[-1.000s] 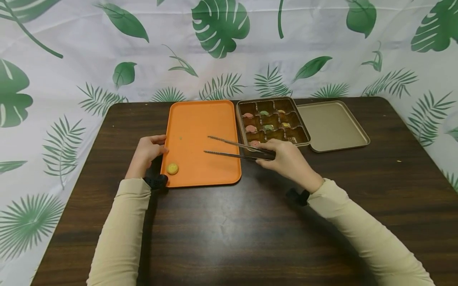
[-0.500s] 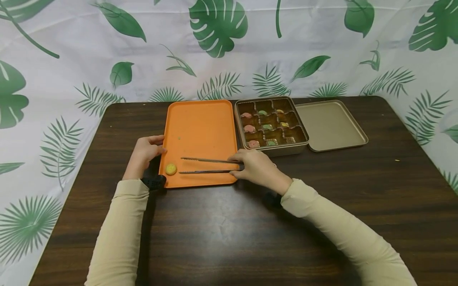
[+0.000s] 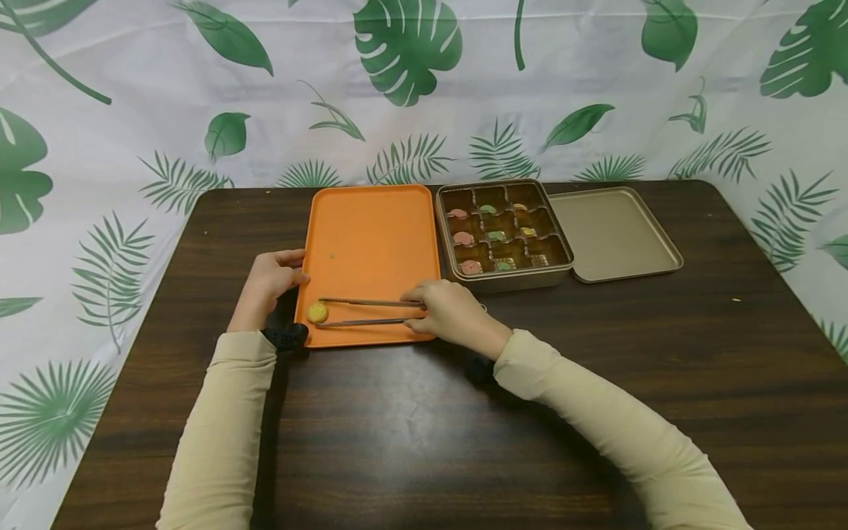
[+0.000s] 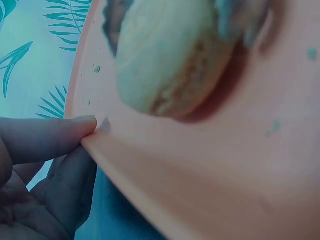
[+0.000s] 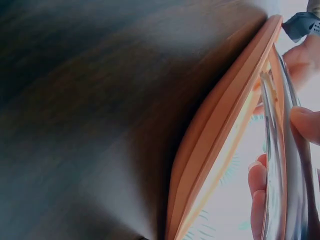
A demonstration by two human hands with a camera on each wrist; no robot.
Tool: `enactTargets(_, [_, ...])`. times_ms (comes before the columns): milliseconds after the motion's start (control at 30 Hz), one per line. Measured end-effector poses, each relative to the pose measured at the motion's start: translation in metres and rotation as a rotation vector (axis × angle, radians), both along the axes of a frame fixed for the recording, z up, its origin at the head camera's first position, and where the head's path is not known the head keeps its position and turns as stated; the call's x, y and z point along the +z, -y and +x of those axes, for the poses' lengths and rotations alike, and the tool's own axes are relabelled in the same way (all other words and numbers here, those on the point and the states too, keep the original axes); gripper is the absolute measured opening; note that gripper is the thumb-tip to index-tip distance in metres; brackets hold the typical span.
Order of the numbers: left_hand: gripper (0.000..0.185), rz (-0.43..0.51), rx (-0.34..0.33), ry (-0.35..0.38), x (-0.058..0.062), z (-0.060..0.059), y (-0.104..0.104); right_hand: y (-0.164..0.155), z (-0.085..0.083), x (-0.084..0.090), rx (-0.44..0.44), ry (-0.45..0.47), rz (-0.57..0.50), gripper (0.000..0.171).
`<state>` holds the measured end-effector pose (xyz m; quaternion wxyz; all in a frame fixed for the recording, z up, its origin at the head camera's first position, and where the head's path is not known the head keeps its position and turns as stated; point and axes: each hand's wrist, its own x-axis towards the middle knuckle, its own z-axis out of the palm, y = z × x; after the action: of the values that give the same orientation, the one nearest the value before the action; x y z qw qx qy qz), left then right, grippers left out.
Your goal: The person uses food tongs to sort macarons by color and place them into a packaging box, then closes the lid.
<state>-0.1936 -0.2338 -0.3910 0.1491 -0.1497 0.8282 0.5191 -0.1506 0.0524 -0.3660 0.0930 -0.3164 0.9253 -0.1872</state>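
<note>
My left hand pinches the left rim of an orange tray between thumb and fingers, and the left wrist view shows the thumb on that rim. Near the tray's front left corner lies a yellow macaron. My right hand holds metal tongs low over the tray, their two arms spread. In the head view the tips reach the macaron, one on its far side and one on its near side. Close up, the macaron shows serrated tips at both sides.
Right of the tray stands a gold tin with a divided insert; pink, green and yellow macarons sit in several of its compartments. A flat gold lid lies beside it. Small crumbs dot the orange tray. The dark wooden table extends in front.
My right hand has carried the tongs from beside the tin leftward and nearer, bringing their tips to the macaron. My left hand has stayed at the tray's rim.
</note>
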Motion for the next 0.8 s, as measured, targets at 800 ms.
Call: enactTargets(800, [0.059, -0.005, 0.012, 0.012, 0.003, 0.000, -0.002, -0.019, 0.002, 0.006, -0.050, -0.033, -0.054, 0.030])
